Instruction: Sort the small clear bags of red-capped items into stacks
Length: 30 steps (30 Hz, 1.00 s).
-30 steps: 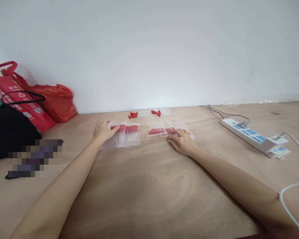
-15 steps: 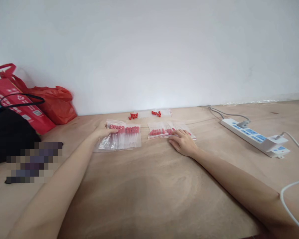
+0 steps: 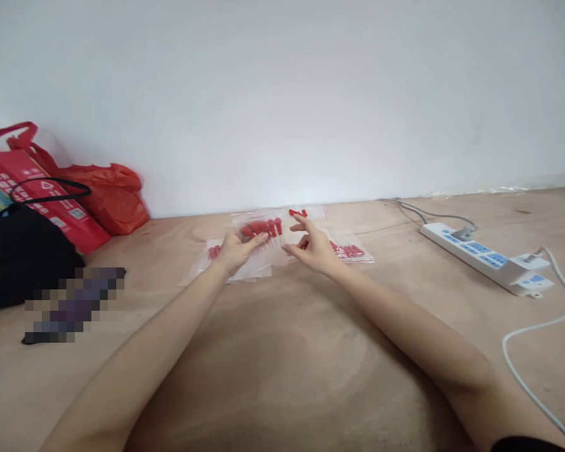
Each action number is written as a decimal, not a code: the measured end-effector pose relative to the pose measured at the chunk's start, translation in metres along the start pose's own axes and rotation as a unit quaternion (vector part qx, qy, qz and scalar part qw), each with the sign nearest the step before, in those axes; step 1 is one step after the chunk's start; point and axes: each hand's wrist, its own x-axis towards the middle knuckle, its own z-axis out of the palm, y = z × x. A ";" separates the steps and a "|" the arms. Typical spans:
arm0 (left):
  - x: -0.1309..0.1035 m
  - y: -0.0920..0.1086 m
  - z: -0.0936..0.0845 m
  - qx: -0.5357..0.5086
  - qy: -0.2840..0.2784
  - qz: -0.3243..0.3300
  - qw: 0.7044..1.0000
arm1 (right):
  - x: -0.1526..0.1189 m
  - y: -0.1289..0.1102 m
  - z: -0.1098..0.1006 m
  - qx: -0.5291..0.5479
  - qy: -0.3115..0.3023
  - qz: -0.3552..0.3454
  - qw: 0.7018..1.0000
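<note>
My left hand (image 3: 239,252) is closed on a clear plastic bag of droppers (image 3: 277,250), lifted above the table. The droppers have red bulbs and thin clear stems. At that bag's right side is my right hand (image 3: 311,248), fingers apart; I cannot tell if its thumb touches the plastic. Under my left hand lies another clear bag with red bulbs (image 3: 198,270), mostly covered. To the right, partly hidden by my right hand, lies a flat bag of droppers (image 3: 351,250). Behind, loose red bulbs (image 3: 297,213) rest by a further clear bag (image 3: 317,212).
A white power strip (image 3: 480,257) with plugs and cables lies at the right. A white cable (image 3: 522,326) runs down past my right forearm. Red bags (image 3: 117,194) and a black bag (image 3: 23,263) stand at the left, near a blurred-out item (image 3: 78,307). A wall (image 3: 282,100) closes off the back.
My left hand has lifted a bag of droppers and brought it to the right. My right hand has risen off the right-hand bag and shifted left towards it.
</note>
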 end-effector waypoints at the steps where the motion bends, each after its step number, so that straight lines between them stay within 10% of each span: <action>1: -0.001 -0.001 0.006 0.010 -0.019 0.014 1.000 | 0.005 -0.001 0.003 0.024 -0.013 0.011 1.000; 11: -0.025 -0.029 -0.007 0.294 -0.076 0.264 0.916 | -0.001 0.029 0.006 -0.082 -0.047 -0.086 0.992; 18: -0.039 -0.046 -0.009 0.378 -0.194 0.267 0.865 | -0.036 0.030 -0.011 -0.215 -0.132 -0.220 0.942; 30: -0.049 -0.045 -0.019 0.497 -0.132 0.421 0.747 | -0.039 0.031 -0.013 -0.291 -0.089 -0.318 0.898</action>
